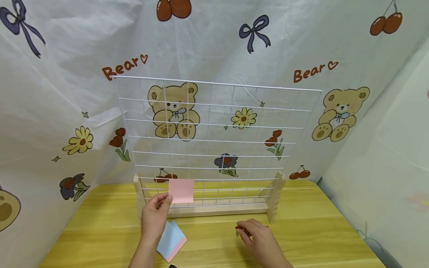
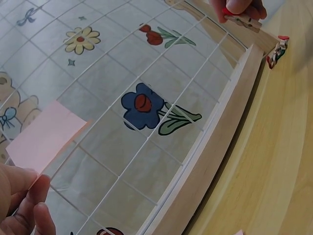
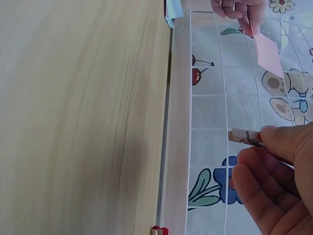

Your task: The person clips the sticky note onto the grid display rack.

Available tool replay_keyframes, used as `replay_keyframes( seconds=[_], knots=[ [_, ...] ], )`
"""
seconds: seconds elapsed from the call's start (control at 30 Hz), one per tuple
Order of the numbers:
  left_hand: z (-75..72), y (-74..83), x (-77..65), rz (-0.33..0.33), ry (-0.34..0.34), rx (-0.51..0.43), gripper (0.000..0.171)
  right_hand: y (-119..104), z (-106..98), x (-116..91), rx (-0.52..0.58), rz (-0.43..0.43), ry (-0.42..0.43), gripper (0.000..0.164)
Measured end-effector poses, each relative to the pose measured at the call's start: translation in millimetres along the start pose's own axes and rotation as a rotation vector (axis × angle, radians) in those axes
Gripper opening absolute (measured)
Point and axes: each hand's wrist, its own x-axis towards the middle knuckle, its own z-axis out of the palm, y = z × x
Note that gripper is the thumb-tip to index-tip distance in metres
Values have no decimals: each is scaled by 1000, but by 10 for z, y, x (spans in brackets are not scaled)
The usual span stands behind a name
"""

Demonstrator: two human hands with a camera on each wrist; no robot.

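Observation:
My left hand point(image 1: 155, 216) pinches a square pink paper note point(image 1: 181, 191) by its edge between thumb and fingers. The note is held up in front of the lower left part of a white wire grid point(image 1: 214, 82). Lower and to the right, my right hand point(image 1: 258, 238) holds a small wooden clothespin point(image 3: 244, 136) between thumb and fingers. A bit of red shows on this clothespin in the head view. More small clothespins point(image 2: 278, 51) with red decoration lie on the table near the grid's right foot.
A wooden base point(image 1: 218, 211) with two upright feet carries the grid on the yellow wood-grain table point(image 1: 311, 230). Blue paper notes point(image 1: 171, 236) with pink ones under them lie beside my left forearm. Behind hangs a white cloth point(image 1: 207, 44) printed with bears and flowers.

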Motion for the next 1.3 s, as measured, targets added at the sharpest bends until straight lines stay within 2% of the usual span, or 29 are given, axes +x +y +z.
replay_keyframes(
  seconds=[0.17, 0.47, 0.7, 0.83, 1.03, 1.3],
  knots=[
    [4, 12, -11, -1, -2, 0, 33, -29, -3, 25, 5, -24, 27, 24],
    [-7, 8, -11, 0, 4, -4, 32, -150, -15, 187, -17, 55, 40, 20],
    [10, -1, -4, 2, 9, -22, 30, -261, 6, 368, 19, 10, 103, 25],
    [19, 6, -3, 2, 15, -17, 29, -305, 41, 465, 20, 1, 139, 22],
    [20, 8, -10, 2, 3, -14, 31, -358, 79, 564, 79, 43, 143, 21],
    [27, 12, -11, 10, 9, -20, 30, -415, 130, 654, 166, 51, 158, 21]
  ],
)
